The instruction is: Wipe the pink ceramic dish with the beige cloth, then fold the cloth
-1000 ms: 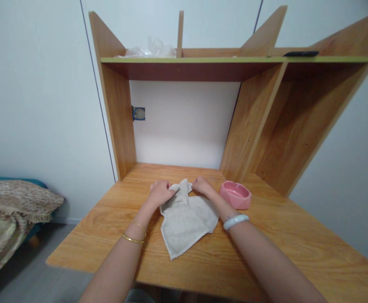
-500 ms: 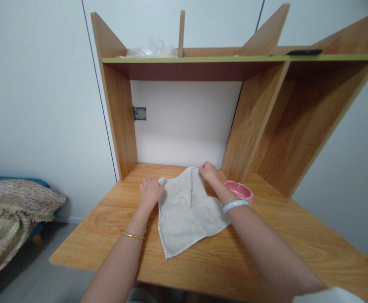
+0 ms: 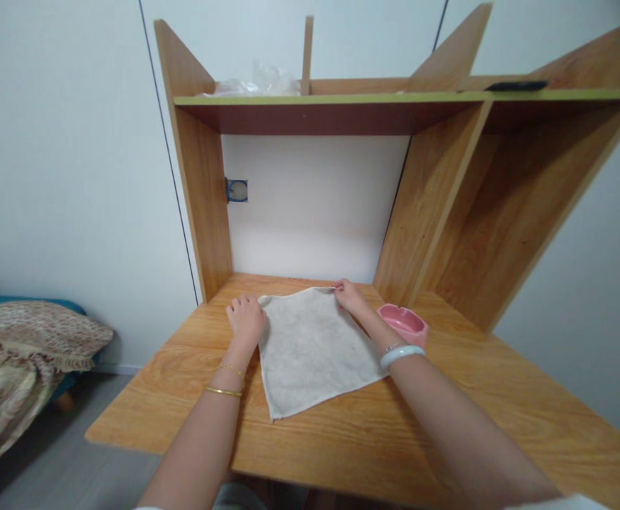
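A square off-white cloth [image 3: 310,350] lies spread flat on the wooden desk [image 3: 448,418]. My left hand [image 3: 246,317] is closed in a pinch on the cloth's far left corner. My right hand [image 3: 349,294] pinches the far right corner, close to the back of the desk. Both forearms reach in from the near edge, with gold bangles on the left wrist and a pale bangle on the right.
A pink ashtray [image 3: 402,322] sits just right of my right wrist. Upright side panels and a shelf [image 3: 341,99] with a crumpled plastic bag [image 3: 259,81] and a dark flat object [image 3: 516,85] enclose the desk's back. A bed with a patterned blanket [image 3: 17,347] is at left.
The cloth was bunched between my hands; my hands drew apart and away from me, and the cloth now lies flat and square.
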Motion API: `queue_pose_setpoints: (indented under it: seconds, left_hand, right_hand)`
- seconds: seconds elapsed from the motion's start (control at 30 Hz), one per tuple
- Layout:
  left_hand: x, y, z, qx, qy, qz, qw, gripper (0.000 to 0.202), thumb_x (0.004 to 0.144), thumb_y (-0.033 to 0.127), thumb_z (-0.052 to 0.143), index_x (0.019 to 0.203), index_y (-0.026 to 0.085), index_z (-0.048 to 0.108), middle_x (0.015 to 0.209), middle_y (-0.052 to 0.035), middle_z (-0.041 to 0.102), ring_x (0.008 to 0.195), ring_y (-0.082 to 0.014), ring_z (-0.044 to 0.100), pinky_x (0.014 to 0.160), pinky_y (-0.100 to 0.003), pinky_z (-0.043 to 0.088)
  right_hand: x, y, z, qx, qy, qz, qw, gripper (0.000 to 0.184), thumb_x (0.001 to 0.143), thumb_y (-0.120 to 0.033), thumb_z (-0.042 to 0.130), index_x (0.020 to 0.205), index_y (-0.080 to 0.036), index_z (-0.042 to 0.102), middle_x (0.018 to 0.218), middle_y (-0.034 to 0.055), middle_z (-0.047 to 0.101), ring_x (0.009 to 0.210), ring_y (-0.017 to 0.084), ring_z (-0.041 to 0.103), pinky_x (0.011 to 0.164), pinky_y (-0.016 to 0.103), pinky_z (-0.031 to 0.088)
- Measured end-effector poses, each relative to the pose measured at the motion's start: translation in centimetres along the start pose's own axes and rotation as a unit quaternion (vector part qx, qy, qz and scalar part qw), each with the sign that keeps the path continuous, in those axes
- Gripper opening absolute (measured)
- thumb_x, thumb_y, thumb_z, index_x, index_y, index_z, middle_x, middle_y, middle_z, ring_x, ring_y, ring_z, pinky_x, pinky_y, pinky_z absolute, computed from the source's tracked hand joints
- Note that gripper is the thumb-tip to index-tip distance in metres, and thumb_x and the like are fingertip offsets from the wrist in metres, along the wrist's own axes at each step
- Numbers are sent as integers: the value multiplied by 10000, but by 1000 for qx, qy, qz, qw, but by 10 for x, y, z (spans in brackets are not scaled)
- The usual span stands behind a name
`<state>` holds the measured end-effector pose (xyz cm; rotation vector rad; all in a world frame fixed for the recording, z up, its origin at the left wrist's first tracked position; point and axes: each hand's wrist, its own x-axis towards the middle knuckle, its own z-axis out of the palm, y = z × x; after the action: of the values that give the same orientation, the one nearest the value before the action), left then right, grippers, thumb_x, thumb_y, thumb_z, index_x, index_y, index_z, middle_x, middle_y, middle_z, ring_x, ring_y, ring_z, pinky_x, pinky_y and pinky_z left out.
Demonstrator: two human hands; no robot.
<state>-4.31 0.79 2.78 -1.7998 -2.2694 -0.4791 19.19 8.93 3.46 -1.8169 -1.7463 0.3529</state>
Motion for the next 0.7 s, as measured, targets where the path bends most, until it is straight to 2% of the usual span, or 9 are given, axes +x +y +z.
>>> queue_pose_setpoints:
  seconds: [0.23, 0.33, 0.43, 0.6, 0.7]
  left_hand:
    - [0, -1, 3, 3, -29, -7, 1000, 347, 795, 225, 391, 1087, 134, 554, 1113, -190, 567, 1078, -310, 465, 835, -391, 339]
    - [-1, 0, 1, -2, -34, -6, 999, 376, 785, 223, 396, 1115, 107, 536, 1132, -207, 549, 1091, -321, 449, 845, -399, 337]
    - [-3, 2, -3, 3, -31, 3, 1000, 368, 781, 229, 400, 1105, 132, 545, 1131, -188, 558, 1080, -312, 447, 838, -397, 345]
    - [-5, 10, -11, -31, -43, 46, 998, 340, 779, 262, 404, 1055, 172, 581, 1127, -143, 565, 1085, -284, 449, 861, -375, 348]
    - [-6, 19, -24, -87, -86, 88, 989, 318, 780, 302, 414, 1018, 208, 602, 1114, -104, 582, 1076, -268, 467, 869, -361, 353]
  right_hand:
    - [-4, -2, 5, 35, -35, 1, 999, 432, 828, -124, 398, 1258, -153, 395, 887, 36, 650, 460, 57, 518, 490, 167, 368]
    - [-11, -4, -3, 11, -51, 1, 999, 441, 823, -111, 406, 1264, -143, 407, 856, 54, 653, 506, 82, 545, 498, 177, 370]
    - [-23, -5, -16, -36, -56, -6, 998, 423, 791, -83, 430, 1208, -120, 494, 829, 73, 668, 617, 126, 592, 574, 199, 395]
    - [-57, 7, -40, -76, -46, -63, 994, 369, 753, -12, 404, 1023, -121, 631, 1026, 102, 658, 906, 162, 595, 736, 202, 397]
    - [-77, 23, -56, -109, -64, -43, 991, 321, 746, -24, 425, 923, -147, 662, 928, 72, 680, 812, 145, 605, 676, 196, 388]
